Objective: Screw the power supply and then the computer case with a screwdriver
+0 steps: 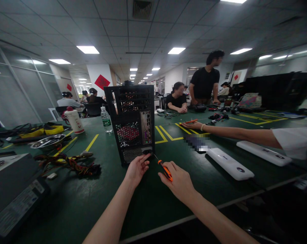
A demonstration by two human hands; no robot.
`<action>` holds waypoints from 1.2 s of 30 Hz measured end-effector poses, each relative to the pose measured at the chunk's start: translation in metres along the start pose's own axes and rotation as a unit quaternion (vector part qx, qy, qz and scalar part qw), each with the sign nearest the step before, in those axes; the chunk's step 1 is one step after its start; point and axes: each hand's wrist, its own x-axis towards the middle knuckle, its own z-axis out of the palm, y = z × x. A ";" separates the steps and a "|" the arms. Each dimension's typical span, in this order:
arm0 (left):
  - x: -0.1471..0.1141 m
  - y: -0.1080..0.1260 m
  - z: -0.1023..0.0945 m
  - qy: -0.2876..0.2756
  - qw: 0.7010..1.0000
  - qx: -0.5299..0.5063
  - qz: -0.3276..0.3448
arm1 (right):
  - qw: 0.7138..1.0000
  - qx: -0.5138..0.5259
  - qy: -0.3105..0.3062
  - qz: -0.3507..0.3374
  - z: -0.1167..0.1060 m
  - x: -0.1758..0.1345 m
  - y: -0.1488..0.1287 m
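Note:
A black computer tower (133,118) stands upright on the green table, its rear side facing me. My left hand (139,167) is at its lower right corner, fingertips touching or nearly touching the case by a black socket (147,152). The fingers of that hand are loosely bent and a little apart; I make out nothing in them. In my right hand (179,181) is an orange and black screwdriver (165,170), gripped by its handle. The thin shaft points up and left, its tip close to the case's lower right edge.
Left lie a power supply unit (16,193), bundled cables (72,164) and a metal bowl (48,141). A water bottle (106,120) and white flask (74,121) stand behind. Another person's arm (240,134) reaches in from the right, above white devices (229,163).

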 end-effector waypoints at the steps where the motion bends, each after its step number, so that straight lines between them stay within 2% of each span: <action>1: 0.000 0.000 0.000 0.000 1.000 0.000 -0.001 | 1.000 0.000 -0.003 0.000 0.001 0.000 0.000; 11: 0.002 -0.001 -0.002 -0.002 1.000 0.004 0.001 | 0.996 0.037 0.037 -0.067 0.001 0.000 0.000; 14: 0.002 0.000 -0.001 -0.002 1.000 0.006 0.000 | 0.997 0.014 0.060 -0.049 0.001 -0.001 0.003; 20: 0.001 0.000 -0.001 -0.002 1.000 0.012 -0.003 | 0.999 -0.011 0.045 -0.014 0.001 0.000 0.001; 27: 0.003 -0.003 -0.002 0.009 1.000 0.028 -0.004 | 0.994 0.001 0.042 -0.098 0.002 -0.001 0.000; 33: 0.003 -0.003 -0.003 0.002 1.000 0.027 -0.006 | 0.997 -0.033 0.051 -0.047 0.002 0.000 0.001; 36: 0.003 -0.002 -0.004 -0.004 1.000 0.024 -0.004 | 0.997 -0.035 0.041 -0.050 0.001 0.001 0.000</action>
